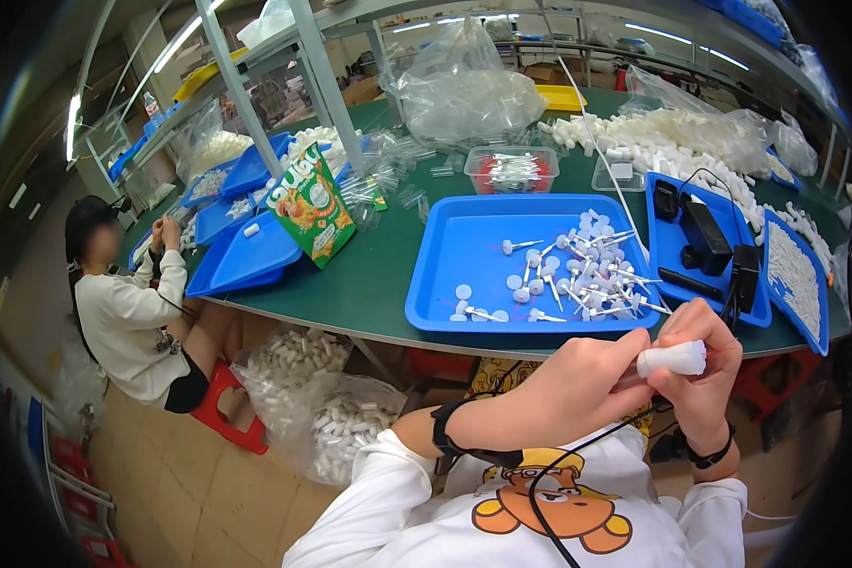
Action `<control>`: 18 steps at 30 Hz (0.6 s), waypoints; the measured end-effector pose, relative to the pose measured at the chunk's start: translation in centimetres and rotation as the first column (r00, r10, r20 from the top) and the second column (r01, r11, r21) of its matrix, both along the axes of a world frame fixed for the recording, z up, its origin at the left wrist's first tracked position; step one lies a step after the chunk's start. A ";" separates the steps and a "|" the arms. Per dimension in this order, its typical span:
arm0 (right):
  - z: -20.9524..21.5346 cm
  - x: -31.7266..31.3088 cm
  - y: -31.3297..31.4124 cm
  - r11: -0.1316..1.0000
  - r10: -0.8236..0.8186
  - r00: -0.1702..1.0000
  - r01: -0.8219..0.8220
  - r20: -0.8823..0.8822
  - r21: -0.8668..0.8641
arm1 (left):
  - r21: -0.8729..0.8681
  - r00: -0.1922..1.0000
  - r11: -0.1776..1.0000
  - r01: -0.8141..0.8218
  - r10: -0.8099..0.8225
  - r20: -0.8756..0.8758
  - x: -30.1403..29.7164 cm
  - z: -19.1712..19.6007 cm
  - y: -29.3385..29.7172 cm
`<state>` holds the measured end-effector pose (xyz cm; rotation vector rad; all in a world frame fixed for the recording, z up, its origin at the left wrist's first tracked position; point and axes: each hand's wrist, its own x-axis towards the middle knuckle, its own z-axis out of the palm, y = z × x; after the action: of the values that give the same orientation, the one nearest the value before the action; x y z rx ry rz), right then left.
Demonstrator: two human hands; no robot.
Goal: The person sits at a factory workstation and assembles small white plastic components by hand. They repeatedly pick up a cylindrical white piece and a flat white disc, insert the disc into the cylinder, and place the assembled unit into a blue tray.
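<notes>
Above my lap, just off the table's front edge, a short white plastic cylinder [672, 360] lies sideways between my hands. My right hand [708, 374] has its fingers and thumb wrapped round it. At the cylinder's left end, my left hand [592, 371] is closed, its fingers bent and partly hidden behind the hand. A large blue tray [473, 232] stands on the table beyond my hands. Heaped toward its right side are several small white parts with round discs and thin stems [587, 275]; a few loose ones lie near its front edge.
A second blue tray [667, 275] with black power adapters [705, 237] stands to the right. Behind are a clear box of red and white parts [511, 170], a green snack bag [317, 208] and piled white tubes [672, 142]. A co-worker [128, 293] sits far left.
</notes>
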<state>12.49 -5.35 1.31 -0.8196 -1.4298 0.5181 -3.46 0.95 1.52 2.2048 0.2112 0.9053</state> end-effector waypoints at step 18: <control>2.0 1.7 0.4 0.883 0.439 0.885 -0.457 -0.152 -0.107 | -0.774 0.864 0.524 0.356 -0.500 0.059 -1.2 0.9 2.0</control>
<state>14.15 -4.94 3.26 -0.5470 -1.4820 1.0180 -4.64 2.91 2.44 1.3971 0.0859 0.2351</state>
